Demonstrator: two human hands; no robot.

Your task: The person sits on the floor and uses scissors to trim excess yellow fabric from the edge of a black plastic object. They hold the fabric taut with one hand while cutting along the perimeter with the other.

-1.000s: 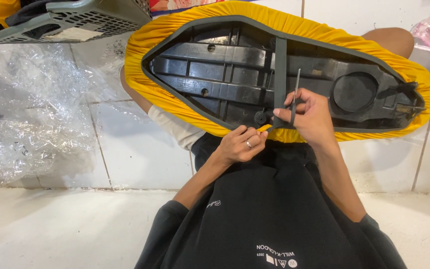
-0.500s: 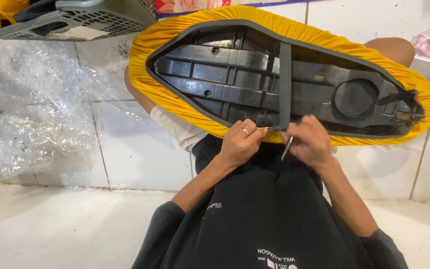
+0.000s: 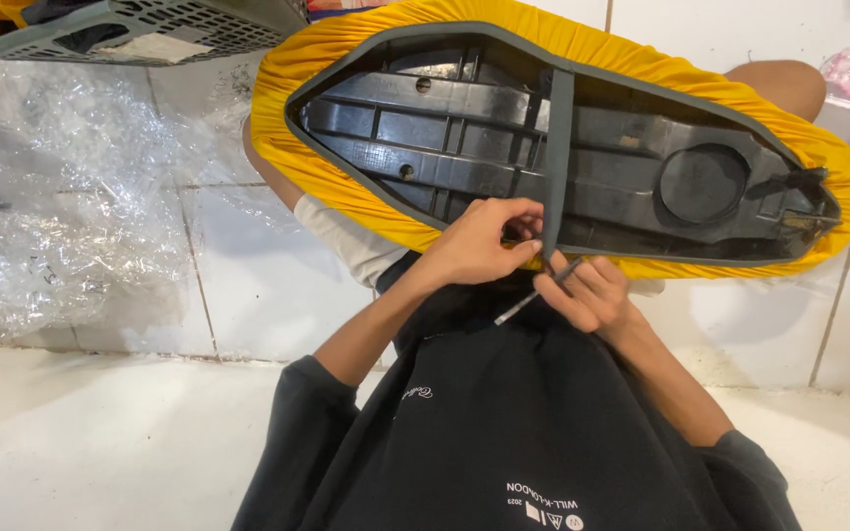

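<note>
I am resting an upturned black plastic seat base (image 3: 504, 138), wrapped in a yellow fabric cover (image 3: 336, 197), across my lap. My left hand (image 3: 479, 241) is pinching its dark grey strap (image 3: 556, 157) at the near edge, while my right hand (image 3: 592, 295) is gripping a thin metal tool (image 3: 528, 301) just beneath.

we see even, soft daylight, bright on the white tiles (image 3: 248, 275) and floor (image 3: 100, 442), with no hard shadows. glare glints off the plastic wrap (image 3: 51, 206) at the left of the frame. the black seat base (image 3: 504, 147) holds dim hollows. focus is sharp at centre; the wide lens bends lines near the edges.
</note>
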